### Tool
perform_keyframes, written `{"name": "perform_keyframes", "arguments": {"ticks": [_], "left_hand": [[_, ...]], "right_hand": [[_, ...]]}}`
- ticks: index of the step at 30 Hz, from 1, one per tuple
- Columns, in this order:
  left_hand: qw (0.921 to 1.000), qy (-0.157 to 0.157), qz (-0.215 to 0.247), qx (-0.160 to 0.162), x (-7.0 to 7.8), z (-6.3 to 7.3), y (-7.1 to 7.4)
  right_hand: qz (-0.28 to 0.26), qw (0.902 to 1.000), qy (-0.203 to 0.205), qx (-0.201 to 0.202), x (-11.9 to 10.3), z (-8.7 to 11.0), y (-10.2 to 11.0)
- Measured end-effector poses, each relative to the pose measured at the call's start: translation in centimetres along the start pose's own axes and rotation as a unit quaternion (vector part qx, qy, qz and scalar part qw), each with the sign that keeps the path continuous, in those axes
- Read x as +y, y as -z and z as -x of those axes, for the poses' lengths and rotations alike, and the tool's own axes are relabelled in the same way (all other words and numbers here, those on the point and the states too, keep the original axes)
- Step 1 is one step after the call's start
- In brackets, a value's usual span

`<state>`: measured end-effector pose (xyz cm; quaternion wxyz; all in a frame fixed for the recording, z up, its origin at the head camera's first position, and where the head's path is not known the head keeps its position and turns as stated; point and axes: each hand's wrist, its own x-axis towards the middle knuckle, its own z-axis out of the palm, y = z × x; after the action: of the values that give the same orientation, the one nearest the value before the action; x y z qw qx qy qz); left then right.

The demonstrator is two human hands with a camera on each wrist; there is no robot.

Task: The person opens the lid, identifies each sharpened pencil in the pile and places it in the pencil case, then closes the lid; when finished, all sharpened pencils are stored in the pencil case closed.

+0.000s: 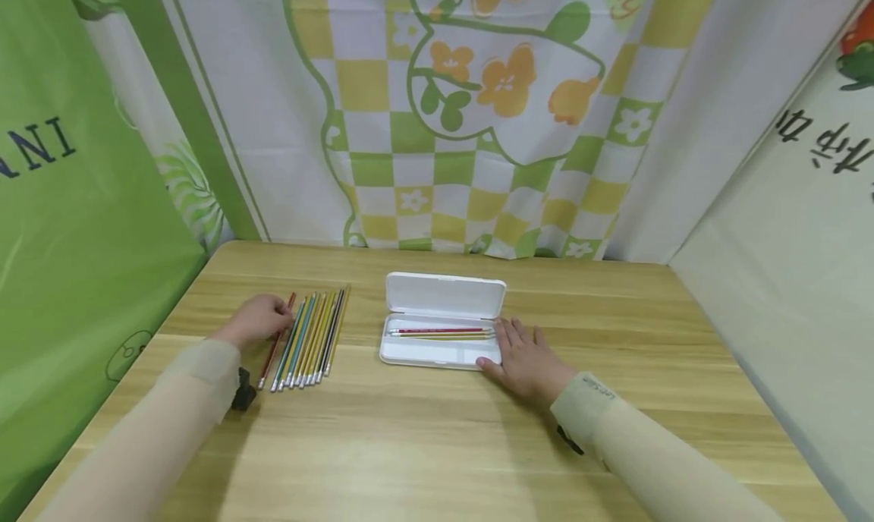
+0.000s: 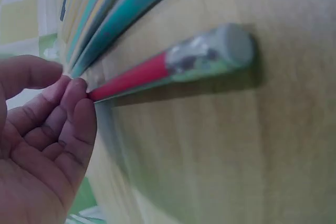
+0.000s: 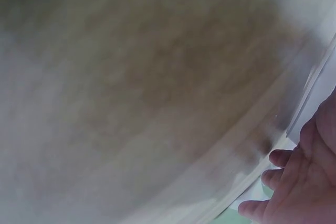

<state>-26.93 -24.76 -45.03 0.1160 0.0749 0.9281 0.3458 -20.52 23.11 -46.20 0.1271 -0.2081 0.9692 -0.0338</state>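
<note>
Beside the right end of a white pencil case (image 1: pixel 440 359), my right hand (image 1: pixel 529 363) lies spread, with fingers and thumb against its edge. The case's lid is raised, and a red pencil and yellowish pencils (image 1: pixel 444 336) lie inside. My left hand (image 1: pixel 259 319) is over the upper part of another red pencil (image 1: pixel 271 363), the leftmost of a row. In the left wrist view, the bent fingertips (image 2: pixel 79 85) cover part of this red pencil (image 2: pixel 139 77), while the thumb stands slightly apart from them. The pencil's eraser end lies on the table.
Several blue, yellow and dark pencils (image 1: pixel 314 347) lie side by side, right of the left hand. The wooden table (image 1: pixel 423 446) runs back to a patterned curtain (image 1: pixel 437 165). A green cloth (image 1: pixel 89 226) hangs at left and a pale one (image 1: pixel 785 241) at right.
</note>
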Motion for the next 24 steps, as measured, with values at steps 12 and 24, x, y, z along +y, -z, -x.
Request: {"name": "perform_keyframes", "arguments": {"ticks": [12,24], "left_hand": [[0.9927,0.005,-0.120,-0.010,1.5,-1.3,-0.1],[0.9916,0.004,-0.129,-0.001,2.0,-1.4,-0.3]], "right_hand": [[-0.008,0.9998,0.010,0.012,0.2,0.0,-0.1],[-0.007,0.9999,0.005,0.011,0.3,-0.5,-0.5]]}}
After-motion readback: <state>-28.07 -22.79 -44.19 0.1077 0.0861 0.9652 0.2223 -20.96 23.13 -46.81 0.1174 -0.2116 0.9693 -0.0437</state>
